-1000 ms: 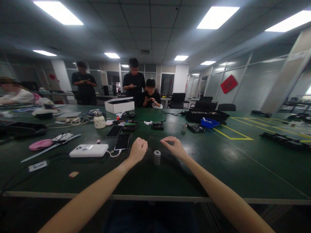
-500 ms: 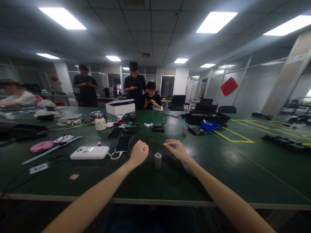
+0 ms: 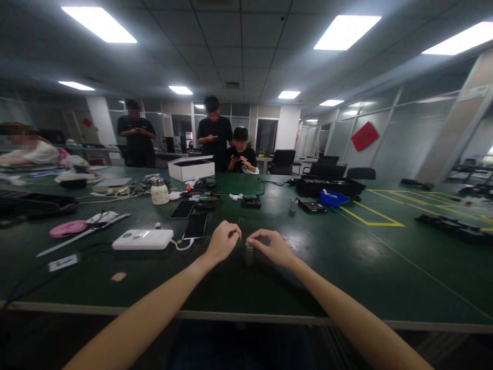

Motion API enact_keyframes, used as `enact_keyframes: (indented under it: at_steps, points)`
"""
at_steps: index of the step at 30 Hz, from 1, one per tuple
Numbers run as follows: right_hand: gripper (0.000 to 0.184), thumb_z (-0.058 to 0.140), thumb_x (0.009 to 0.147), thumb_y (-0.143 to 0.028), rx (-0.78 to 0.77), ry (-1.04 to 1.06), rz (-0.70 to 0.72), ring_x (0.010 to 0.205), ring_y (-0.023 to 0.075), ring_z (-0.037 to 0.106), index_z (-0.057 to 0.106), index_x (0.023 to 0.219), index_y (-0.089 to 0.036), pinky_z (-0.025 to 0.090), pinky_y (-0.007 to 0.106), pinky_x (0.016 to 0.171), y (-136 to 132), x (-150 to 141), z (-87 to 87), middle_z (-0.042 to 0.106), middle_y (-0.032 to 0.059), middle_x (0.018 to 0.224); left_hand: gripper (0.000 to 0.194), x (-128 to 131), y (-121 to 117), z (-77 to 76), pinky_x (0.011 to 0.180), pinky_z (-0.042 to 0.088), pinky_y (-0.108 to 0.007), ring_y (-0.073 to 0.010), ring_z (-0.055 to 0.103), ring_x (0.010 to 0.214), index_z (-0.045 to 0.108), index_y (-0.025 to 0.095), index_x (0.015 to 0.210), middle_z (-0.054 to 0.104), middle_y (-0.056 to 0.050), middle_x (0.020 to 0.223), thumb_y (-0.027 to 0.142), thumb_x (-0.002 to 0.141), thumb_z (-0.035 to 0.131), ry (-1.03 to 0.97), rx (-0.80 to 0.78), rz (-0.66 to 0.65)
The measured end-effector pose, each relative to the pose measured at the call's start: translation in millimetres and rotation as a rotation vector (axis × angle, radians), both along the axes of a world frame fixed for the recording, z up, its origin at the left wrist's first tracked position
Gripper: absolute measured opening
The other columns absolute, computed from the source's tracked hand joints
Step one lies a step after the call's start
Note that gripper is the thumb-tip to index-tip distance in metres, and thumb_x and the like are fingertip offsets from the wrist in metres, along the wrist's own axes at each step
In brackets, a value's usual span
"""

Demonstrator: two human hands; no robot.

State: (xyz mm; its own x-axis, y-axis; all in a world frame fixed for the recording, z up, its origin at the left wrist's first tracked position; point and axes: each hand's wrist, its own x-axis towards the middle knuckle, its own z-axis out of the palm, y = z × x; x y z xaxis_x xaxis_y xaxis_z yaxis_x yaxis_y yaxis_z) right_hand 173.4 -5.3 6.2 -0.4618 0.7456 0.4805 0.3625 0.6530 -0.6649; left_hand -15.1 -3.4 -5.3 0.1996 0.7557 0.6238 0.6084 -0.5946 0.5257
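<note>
A small grey metal cylinder (image 3: 248,254) stands upright on the dark green table (image 3: 346,267), straight ahead of me. My right hand (image 3: 270,246) is curled over it, with thumb and fingertips pinched at its top. My left hand (image 3: 222,240) is closed in a loose fist just left of the cylinder, its fingertips close to the top; whether they touch it I cannot tell. Both forearms reach in from the near edge.
Left of my hands lie a white power bank (image 3: 143,239) with a cable and two dark phones (image 3: 194,226). Farther back are circuit boards (image 3: 251,201), a white jar (image 3: 159,192), a white box (image 3: 191,167), a blue bin (image 3: 332,197) and black trays (image 3: 327,183). Several people (image 3: 214,135) stay beyond the far edge.
My right hand has moved left and down onto the cylinder and pinched its top. My left hand has shifted slightly toward the cylinder. The cylinder has stayed in place.
</note>
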Motion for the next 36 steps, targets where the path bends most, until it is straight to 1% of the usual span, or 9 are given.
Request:
enact_keyframes:
  at_steps: [5, 13, 18, 20, 23, 25, 29, 33, 36]
  points:
    - [0.021, 0.057, 0.083, -0.033, 0.02, 0.018, -0.03, 0.082, 0.0194, 0.065, 0.068, 0.086, -0.016, 0.048, 0.031, 0.078, -0.9, 1.1, 1.2, 0.071, 0.005, 0.084, 0.016, 1.2, -1.2, 1.3, 0.07, 0.039, -0.028, -0.0161, 0.052, 0.076, 0.06, 0.02, 0.07, 0.06, 0.001, 0.071, 0.011, 0.075, 0.047, -0.08, -0.03, -0.019]
    - [0.022, 0.061, 0.08, -0.037, 0.001, -0.023, -0.014, 0.079, 0.019, 0.064, 0.068, 0.08, -0.016, 0.047, 0.03, 0.074, 1.3, 3.2, -0.5, 0.07, 0.0045, 0.081, 0.015, 1.8, -4.5, 3.4, 0.07, 0.039, -0.028, -0.0182, 0.052, 0.084, 0.066, 0.022, 0.08, 0.063, 0.0, 0.076, 0.018, 0.078, 0.052, -0.059, -0.073, -0.101]
    - [0.029, 0.064, 0.076, -0.044, -0.131, 0.011, 0.022, 0.073, 0.0177, 0.062, 0.065, 0.074, -0.015, 0.048, 0.031, 0.072, 4.6, 2.0, -4.4, 0.067, 0.0041, 0.074, 0.015, 2.6, -1.9, 2.9, 0.073, 0.039, -0.03, -0.0188, 0.052, 0.089, 0.066, 0.022, 0.088, 0.064, -0.001, 0.085, 0.025, 0.081, 0.054, -0.088, -0.168, -0.15]
    - [0.032, 0.068, 0.071, -0.044, -0.211, 0.032, 0.095, 0.075, 0.0169, 0.062, 0.063, 0.082, -0.014, 0.048, 0.031, 0.073, 4.7, 3.1, -4.5, 0.067, 0.0043, 0.08, 0.014, 2.4, -0.6, 4.0, 0.072, 0.039, -0.03, -0.0194, 0.052, 0.09, 0.067, 0.022, 0.088, 0.065, -0.001, 0.087, 0.029, 0.081, 0.056, -0.083, -0.187, -0.174]
    - [0.045, 0.076, 0.063, -0.041, -0.291, 0.051, 0.165, 0.08, 0.0166, 0.061, 0.059, 0.097, -0.015, 0.049, 0.032, 0.077, 3.6, 5.3, -3.5, 0.065, 0.0051, 0.09, 0.015, 0.6, 0.4, 6.6, 0.072, 0.039, -0.03, -0.0207, 0.05, 0.093, 0.068, 0.023, 0.085, 0.066, -0.002, 0.09, 0.034, 0.079, 0.061, -0.061, -0.165, -0.195]
    - [0.048, 0.076, 0.062, -0.042, -0.331, 0.038, 0.162, 0.08, 0.0166, 0.061, 0.059, 0.097, -0.014, 0.048, 0.033, 0.077, 2.7, 6.2, -2.7, 0.065, 0.0048, 0.088, 0.016, -1.2, 0.6, 6.9, 0.077, 0.039, -0.032, -0.0215, 0.049, 0.097, 0.07, 0.023, 0.084, 0.065, -0.002, 0.093, 0.036, 0.075, 0.066, -0.04, -0.125, -0.192]
    - [0.043, 0.075, 0.063, -0.045, -0.399, 0.018, 0.171, 0.076, 0.0165, 0.061, 0.061, 0.088, -0.012, 0.048, 0.033, 0.075, 1.6, 5.8, -1.5, 0.065, 0.0039, 0.081, 0.016, -3.0, 0.4, 3.9, 0.091, 0.037, -0.036, -0.0222, 0.047, 0.102, 0.074, 0.027, 0.078, 0.062, -0.003, 0.096, 0.039, 0.069, 0.072, 0.009, -0.073, -0.185]
    - [0.041, 0.076, 0.062, -0.043, -0.412, 0.031, 0.155, 0.076, 0.0162, 0.062, 0.06, 0.083, -0.012, 0.048, 0.032, 0.075, -0.7, 4.7, 0.7, 0.065, 0.0036, 0.081, 0.015, -2.8, 3.9, 4.8, 0.092, 0.038, -0.036, -0.0217, 0.047, 0.101, 0.075, 0.029, 0.078, 0.062, -0.002, 0.096, 0.04, 0.07, 0.071, 0.006, -0.051, -0.174]
    - [0.041, 0.075, 0.062, -0.043, -0.425, 0.028, 0.137, 0.078, 0.0163, 0.062, 0.06, 0.085, -0.012, 0.048, 0.033, 0.075, -4.0, 3.9, 3.7, 0.066, 0.0044, 0.083, 0.017, -5.9, 16.7, 2.9, 0.09, 0.038, -0.037, -0.0217, 0.047, 0.099, 0.075, 0.029, 0.083, 0.062, -0.003, 0.095, 0.042, 0.075, 0.066, -0.036, -0.004, -0.05]
